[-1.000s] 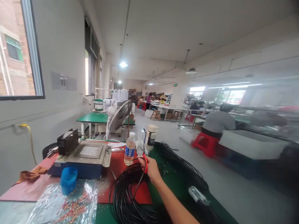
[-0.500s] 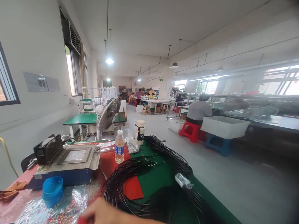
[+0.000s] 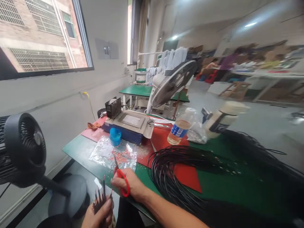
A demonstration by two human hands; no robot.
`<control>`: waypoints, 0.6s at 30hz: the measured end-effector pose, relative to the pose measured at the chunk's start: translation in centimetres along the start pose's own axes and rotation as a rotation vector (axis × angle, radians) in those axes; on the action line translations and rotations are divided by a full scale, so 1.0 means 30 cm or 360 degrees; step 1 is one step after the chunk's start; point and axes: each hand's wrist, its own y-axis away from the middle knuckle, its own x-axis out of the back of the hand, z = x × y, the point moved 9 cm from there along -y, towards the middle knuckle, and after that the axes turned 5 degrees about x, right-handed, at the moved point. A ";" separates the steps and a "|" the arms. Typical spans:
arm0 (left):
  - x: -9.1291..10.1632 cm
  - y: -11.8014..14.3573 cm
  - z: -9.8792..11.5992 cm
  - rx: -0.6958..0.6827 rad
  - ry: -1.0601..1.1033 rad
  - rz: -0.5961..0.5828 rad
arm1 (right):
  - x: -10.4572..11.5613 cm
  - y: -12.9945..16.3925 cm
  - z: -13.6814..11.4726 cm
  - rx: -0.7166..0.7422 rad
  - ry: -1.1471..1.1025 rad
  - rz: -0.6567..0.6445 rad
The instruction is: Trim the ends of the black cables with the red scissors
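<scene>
Right hand (image 3: 130,184): red-handled scissors (image 3: 122,176), fingers (image 3: 117,181) pinching them. Left hand (image 3: 101,213): black cables (image 3: 100,197), ends upward, fingers closed round the bunch.

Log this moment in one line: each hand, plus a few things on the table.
left hand: holds black wires | right hand: holds scissors | table: cable coil, cup, bottle

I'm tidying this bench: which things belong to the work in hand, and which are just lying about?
In the work:
red-handled scissors
held black cable ends
probably the black cable coil
probably the red bits

Apparently lying about:
drink bottle
cream flask
brown cloth
</scene>
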 end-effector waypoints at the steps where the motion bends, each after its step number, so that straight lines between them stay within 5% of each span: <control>1: -0.006 -0.012 -0.005 0.0011 0.0033 -0.0019 | 0.011 0.000 -0.004 0.0001 -0.0020 0.0004; 10: -0.048 -0.028 0.016 0.0055 -0.0052 -0.0190 | -0.009 0.014 0.014 -0.0003 0.0014 -0.0265; 15: -0.075 -0.015 0.018 0.0087 -0.0168 -0.0254 | 0.000 0.016 0.005 0.0049 -0.0013 -0.0179; 18: -0.065 -0.018 0.032 -0.0004 -0.0181 -0.0130 | -0.004 0.017 0.014 -0.0011 -0.0118 -0.0136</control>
